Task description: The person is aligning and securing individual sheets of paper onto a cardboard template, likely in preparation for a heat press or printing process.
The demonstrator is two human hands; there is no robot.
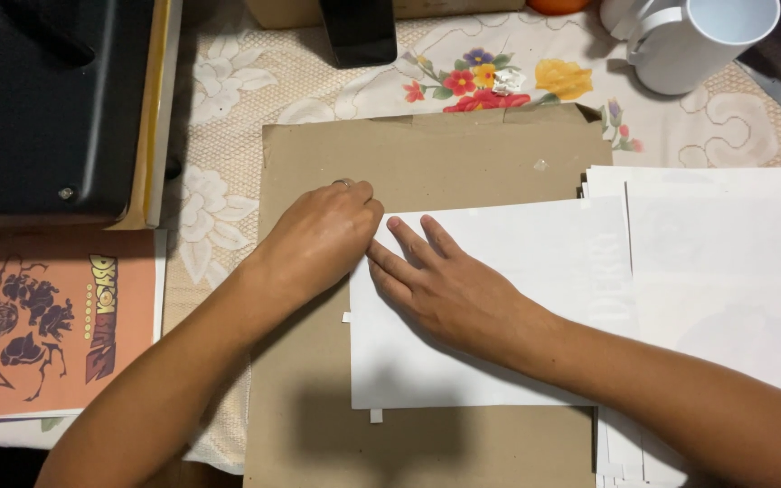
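At the left edge of the table lies an orange printed sheet (pixel 47 321), and above it, at the far left corner, sits a black machine (pixel 47 99). Next comes a big brown cardboard sheet (pixel 427 163) lying flat in the middle of the table. The left hand (pixel 318 239) rests on it with its fingers curled close together, pinching at the top left corner of a white paper sheet (pixel 517 262); what sits between the fingertips is too small to tell. The right hand (pixel 449 289) lies flat on that white sheet, fingers spread a little, holding it down. If the left hand pulls too hard, I think the thin corner could tear or crease. If the right hand lifts, the sheet could slide on the smooth cardboard and go crooked. Small white paper bits (pixel 375 415) poke out at the sheet's edges and could get lost. To the right a stack of white papers (pixel 725 253) overlaps the sheet and could get dragged along. A white mug (pixel 698 41) stands at the far right corner, well apart; a bump there could knock it onto the papers.
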